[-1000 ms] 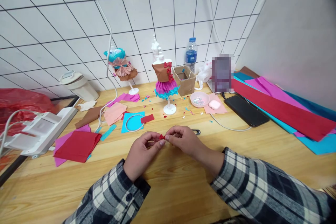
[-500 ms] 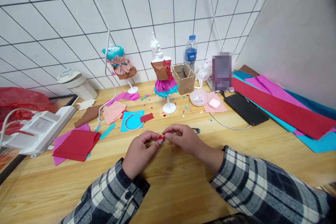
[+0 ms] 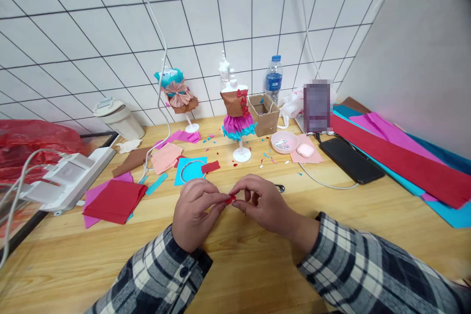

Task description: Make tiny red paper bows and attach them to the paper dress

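Note:
Between my fingertips, above the wooden table, is a small red paper bow [image 3: 230, 199], partly covered by the fingers. My left hand [image 3: 196, 211] pinches it from the left with thumb and forefinger. From the right, the thumb and forefinger of my right hand [image 3: 261, 203] close on its other side. Beyond my hands stands a small mannequin [image 3: 241, 142] on a white round base, dressed in a brown paper top and a purple and blue ruffled skirt. Several red paper bows [image 3: 243, 102] run down one side of its top.
Red paper sheets [image 3: 116, 201], a blue square [image 3: 189, 170] with a ring and a power strip [image 3: 73, 181] lie left. Behind stand a second dressed mannequin [image 3: 180, 98], a box [image 3: 267, 122] and a bottle [image 3: 274, 78]. A pink bowl [image 3: 284, 143], phone [image 3: 351, 159] and long red paper strip [image 3: 401, 159] lie right.
My left hand has turned so its back shows more, with the forefinger over the red bow. My right fingers have shifted around it. The view has shifted slightly.

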Available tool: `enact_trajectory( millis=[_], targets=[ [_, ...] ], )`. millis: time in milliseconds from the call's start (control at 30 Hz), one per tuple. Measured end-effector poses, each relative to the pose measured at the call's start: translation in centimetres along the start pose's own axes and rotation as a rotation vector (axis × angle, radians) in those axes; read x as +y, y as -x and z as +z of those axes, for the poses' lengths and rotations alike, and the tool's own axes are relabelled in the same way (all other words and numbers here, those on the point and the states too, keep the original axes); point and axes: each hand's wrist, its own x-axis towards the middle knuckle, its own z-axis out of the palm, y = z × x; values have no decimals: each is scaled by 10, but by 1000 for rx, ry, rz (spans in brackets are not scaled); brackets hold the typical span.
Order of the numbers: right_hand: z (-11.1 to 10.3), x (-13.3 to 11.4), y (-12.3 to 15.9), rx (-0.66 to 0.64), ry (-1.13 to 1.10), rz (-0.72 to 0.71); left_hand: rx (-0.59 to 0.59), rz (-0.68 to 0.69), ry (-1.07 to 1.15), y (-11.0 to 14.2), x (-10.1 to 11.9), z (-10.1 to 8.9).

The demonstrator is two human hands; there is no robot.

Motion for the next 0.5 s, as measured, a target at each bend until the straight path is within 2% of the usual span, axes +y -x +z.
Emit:
enact_trajectory(
  millis=[133, 267, 367, 500],
  targets=[
    [-1, -5, 4, 47, 92, -172, 20, 89, 3, -1, 5, -3],
    [-4, -3, 6, 31, 234, -262, 5, 14, -46, 2, -1, -1],
    [-5, 6, 2, -15, 482, -259, -104, -109, -218, 3, -28, -9],
    [-1, 17, -11, -87, 752, -173, -303, -219, -417, 8, -81, -29]
  ],
)
